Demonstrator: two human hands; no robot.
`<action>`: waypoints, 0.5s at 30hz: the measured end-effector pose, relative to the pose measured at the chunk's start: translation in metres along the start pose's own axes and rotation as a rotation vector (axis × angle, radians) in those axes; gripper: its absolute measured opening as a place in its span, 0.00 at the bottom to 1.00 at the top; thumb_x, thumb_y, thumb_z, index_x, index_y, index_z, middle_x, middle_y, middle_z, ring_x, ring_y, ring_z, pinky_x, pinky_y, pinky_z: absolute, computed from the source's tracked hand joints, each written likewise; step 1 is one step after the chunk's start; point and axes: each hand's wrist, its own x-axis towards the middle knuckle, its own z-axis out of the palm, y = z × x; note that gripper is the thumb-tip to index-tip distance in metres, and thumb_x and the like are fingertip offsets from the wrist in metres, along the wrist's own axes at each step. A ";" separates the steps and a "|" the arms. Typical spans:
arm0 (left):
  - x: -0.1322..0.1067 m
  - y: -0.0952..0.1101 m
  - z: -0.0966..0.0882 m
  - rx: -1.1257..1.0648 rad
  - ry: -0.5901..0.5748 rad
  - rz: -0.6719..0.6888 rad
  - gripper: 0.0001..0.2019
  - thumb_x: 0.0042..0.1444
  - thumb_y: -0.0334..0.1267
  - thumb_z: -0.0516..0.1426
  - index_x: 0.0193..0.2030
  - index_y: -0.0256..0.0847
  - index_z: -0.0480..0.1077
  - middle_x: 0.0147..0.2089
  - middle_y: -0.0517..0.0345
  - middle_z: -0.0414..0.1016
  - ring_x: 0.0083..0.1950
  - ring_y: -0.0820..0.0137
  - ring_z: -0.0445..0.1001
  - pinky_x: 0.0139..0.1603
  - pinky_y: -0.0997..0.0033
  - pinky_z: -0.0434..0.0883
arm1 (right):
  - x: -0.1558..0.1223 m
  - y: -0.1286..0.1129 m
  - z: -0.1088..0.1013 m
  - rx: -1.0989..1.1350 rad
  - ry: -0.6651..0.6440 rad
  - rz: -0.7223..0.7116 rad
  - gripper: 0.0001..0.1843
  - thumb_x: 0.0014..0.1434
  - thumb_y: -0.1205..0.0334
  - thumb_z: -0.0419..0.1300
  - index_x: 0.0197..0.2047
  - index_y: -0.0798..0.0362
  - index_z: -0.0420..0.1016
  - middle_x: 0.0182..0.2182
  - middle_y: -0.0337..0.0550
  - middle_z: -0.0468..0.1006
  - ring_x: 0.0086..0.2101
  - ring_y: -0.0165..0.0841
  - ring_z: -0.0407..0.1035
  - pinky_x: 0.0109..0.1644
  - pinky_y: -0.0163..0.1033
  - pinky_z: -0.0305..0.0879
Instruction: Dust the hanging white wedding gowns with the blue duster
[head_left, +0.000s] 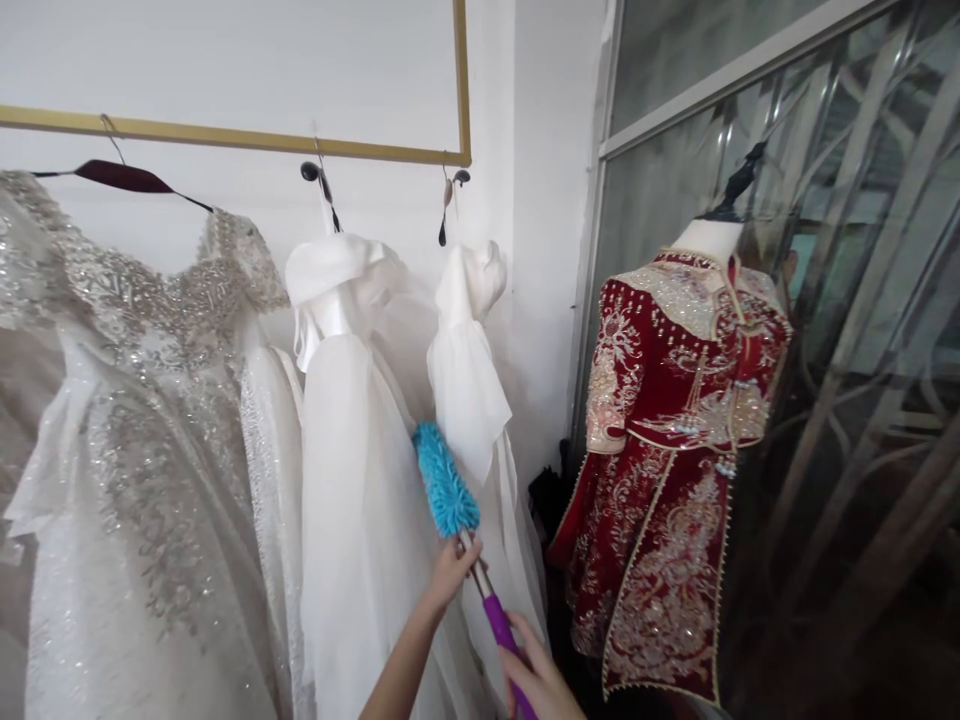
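My left hand (450, 572) grips the chenille duster (444, 485) by its shaft (482, 580), my right hand (538, 675) its purple handle (497, 622); its head points beyond them, near white gowns (349, 470). I cannot tell what's done or left.

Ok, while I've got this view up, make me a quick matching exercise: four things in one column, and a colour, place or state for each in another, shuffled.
Things
1. Left hand
2. Right hand
3. Duster head
4. Embroidered outfit

Places, colours, states
A. Bright blue and shaggy
B. Gripping the purple handle
C. Dressed on a mannequin
D. Gripping the metal shaft

Right pairs: 1-D, 2-B, 3-A, 4-C
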 end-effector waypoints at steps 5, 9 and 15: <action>0.015 0.077 -0.003 -0.059 0.039 0.188 0.29 0.43 0.58 0.59 0.46 0.38 0.63 0.31 0.60 0.74 0.31 0.70 0.75 0.31 0.72 0.65 | 0.005 -0.059 -0.004 -0.023 -0.018 -0.209 0.32 0.53 0.42 0.55 0.56 0.49 0.56 0.17 0.28 0.63 0.20 0.29 0.60 0.27 0.36 0.56; 0.027 0.081 -0.014 -0.065 0.066 0.174 0.29 0.44 0.58 0.58 0.46 0.38 0.63 0.30 0.60 0.72 0.32 0.70 0.74 0.31 0.73 0.65 | 0.028 -0.065 0.003 -0.040 -0.033 -0.231 0.32 0.53 0.42 0.55 0.55 0.50 0.57 0.15 0.27 0.63 0.18 0.29 0.60 0.26 0.36 0.56; 0.033 -0.021 -0.027 -0.034 0.073 -0.099 0.34 0.36 0.65 0.58 0.43 0.40 0.65 0.29 0.61 0.72 0.32 0.69 0.72 0.33 0.68 0.67 | 0.055 0.011 0.017 -0.007 0.004 -0.025 0.36 0.49 0.38 0.56 0.54 0.54 0.59 0.14 0.28 0.65 0.16 0.30 0.61 0.23 0.36 0.58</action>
